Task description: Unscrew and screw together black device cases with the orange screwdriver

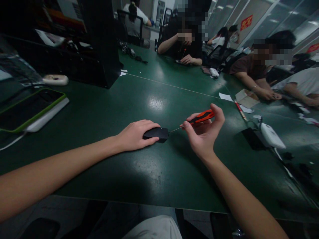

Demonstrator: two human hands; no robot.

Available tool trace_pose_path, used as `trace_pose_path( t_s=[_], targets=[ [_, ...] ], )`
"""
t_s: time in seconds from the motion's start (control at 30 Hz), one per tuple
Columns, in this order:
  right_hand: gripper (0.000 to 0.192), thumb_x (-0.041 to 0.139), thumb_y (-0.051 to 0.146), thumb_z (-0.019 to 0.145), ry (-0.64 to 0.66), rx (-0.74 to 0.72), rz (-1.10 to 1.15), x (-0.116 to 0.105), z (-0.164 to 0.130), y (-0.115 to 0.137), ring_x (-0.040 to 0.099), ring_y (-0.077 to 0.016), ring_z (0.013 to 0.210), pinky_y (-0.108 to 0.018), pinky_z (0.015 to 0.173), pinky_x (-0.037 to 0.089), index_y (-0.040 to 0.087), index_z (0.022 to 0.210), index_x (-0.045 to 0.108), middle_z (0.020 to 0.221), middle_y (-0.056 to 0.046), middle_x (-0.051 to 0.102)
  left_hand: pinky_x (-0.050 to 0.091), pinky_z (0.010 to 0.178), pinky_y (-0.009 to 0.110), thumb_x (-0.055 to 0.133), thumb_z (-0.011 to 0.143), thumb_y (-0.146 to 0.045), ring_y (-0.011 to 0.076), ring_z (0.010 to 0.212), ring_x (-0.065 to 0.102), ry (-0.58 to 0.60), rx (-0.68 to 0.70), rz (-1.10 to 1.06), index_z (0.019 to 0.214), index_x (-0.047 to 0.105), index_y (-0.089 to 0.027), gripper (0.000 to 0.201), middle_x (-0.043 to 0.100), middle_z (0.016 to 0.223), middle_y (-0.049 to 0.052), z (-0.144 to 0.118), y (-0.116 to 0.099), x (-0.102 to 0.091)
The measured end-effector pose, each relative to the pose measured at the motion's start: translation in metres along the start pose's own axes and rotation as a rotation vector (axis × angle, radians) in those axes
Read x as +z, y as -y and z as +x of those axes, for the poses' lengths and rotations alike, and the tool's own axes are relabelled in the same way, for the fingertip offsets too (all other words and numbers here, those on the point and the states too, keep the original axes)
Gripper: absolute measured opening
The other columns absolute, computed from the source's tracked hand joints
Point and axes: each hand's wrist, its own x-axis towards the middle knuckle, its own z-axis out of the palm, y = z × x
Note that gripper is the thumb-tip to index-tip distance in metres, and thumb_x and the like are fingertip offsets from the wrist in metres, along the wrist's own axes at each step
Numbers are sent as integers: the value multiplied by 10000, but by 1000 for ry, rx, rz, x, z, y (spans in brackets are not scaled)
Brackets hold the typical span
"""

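A small black rectangular box (162, 133) lies on the green table (112, 172), and my left hand (137, 134) grips it from the left, thumb on the near side and fingers along the far side. In my right hand (205, 132) is a screwdriver (203, 116) with a red and black handle. Its thin shaft slopes down leftward, the tip at the box's right end, beside a tiny dark piece there. Whether the tip touches that piece I cannot tell. My left palm hides the rest of the box.
On the left are a green-edged phone (32, 106), a white oval object (55, 79) and a black cabinet (102, 43). To the right lie a white device (272, 135) with a cable and an open carton (246, 97). Across the table sit several people, one holding a red tool.
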Motion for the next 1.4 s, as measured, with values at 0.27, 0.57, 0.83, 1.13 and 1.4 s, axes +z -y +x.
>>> trace_pose_path(
  t_s=[0.27, 0.57, 0.83, 1.13, 1.4],
  targets=[
    [647, 652, 252, 923, -24, 3, 27, 1, 2, 4, 634, -176, 703, -380, 643, 631, 414, 1425, 279, 977, -9, 584, 524, 968, 406, 626, 960, -399, 263, 1111, 667, 3, 8, -16, 1313, 607, -192, 409, 704, 1232, 99, 1, 0, 1],
    [656, 624, 232, 932, 0, -27, -10, -1, 3, 2, 635, -183, 701, -392, 645, 631, 415, 1441, 253, 990, -20, 587, 522, 972, 408, 625, 965, -389, 263, 1111, 663, 9, 9, -15, 1313, 607, -179, 407, 703, 1241, 104, 1, -1, 0],
    [605, 638, 243, 928, -13, 64, 55, -1, 3, -11, 647, -182, 678, -372, 614, 598, 399, 1391, 282, 939, 0, 576, 522, 960, 411, 615, 965, -407, 270, 1112, 665, 8, 1, -21, 1314, 603, -195, 408, 702, 1236, 102, 1, 0, 1],
    [531, 656, 127, 890, -152, -206, -80, 4, -2, -1, 601, -152, 611, -322, 564, 527, 358, 1278, 377, 829, 41, 529, 512, 926, 392, 673, 932, -435, 252, 1067, 661, 16, -36, -86, 1201, 651, -197, 360, 703, 1170, 75, 0, -6, 3],
    [427, 759, 120, 823, 139, -257, -120, -38, 12, 25, 715, -172, 680, -307, 545, 582, 308, 1119, 515, 854, 27, 680, 519, 892, 383, 682, 919, -441, 249, 1024, 675, -9, -48, -104, 1183, 659, -210, 352, 710, 1133, 68, 1, -5, 5]
  ],
)
